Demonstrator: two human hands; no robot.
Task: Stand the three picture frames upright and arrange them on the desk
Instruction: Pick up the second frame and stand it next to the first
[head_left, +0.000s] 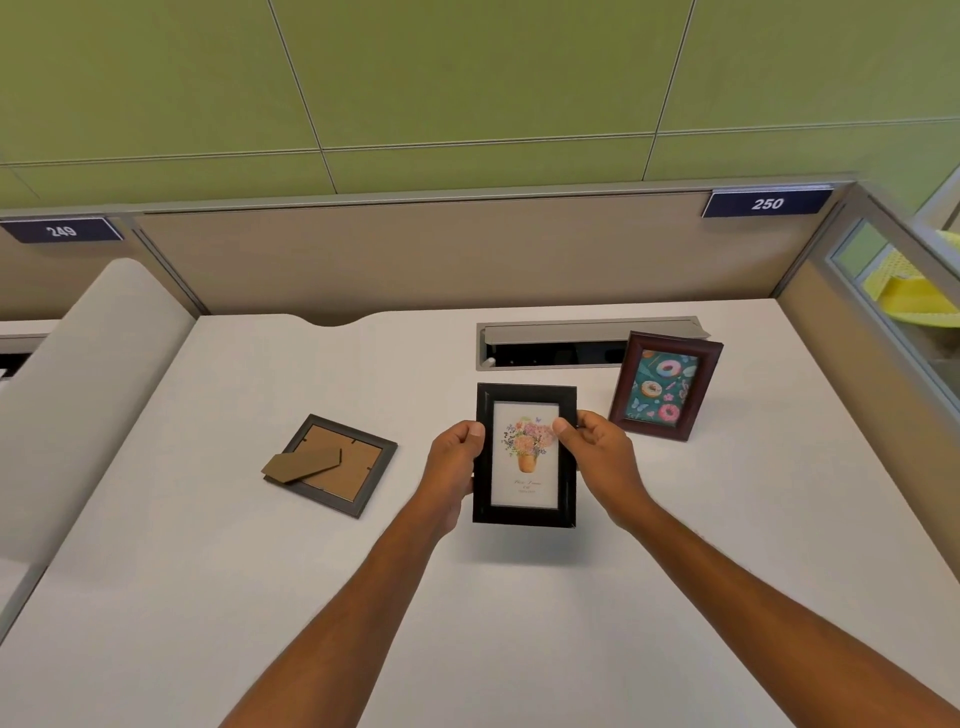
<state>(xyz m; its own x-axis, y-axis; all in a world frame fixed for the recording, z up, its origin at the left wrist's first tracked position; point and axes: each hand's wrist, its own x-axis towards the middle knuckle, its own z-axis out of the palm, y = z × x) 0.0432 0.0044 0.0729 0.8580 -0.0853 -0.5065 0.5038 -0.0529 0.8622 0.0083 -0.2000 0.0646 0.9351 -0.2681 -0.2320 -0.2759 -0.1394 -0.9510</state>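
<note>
Fingers (474, 431) of left hand (454, 457) and right hand (597, 452) clamped on side edges of black rectangular flower-print frame (524, 457), centre, raised off white table (208, 571), presumably for standing. Reddish-brown doughnut-print frame (665, 387) upright, right. Grey frame (332, 462) face-down, left.

"249" on left partition sign (61, 230), "250" on right partition sign (767, 203)

Single head-mounted view: wide-angle, looking forward and steeply down from above the near edge of the tabletop (208, 571). It faces the far edge and partition (415, 249). Close range; both forearms enter from below.
</note>
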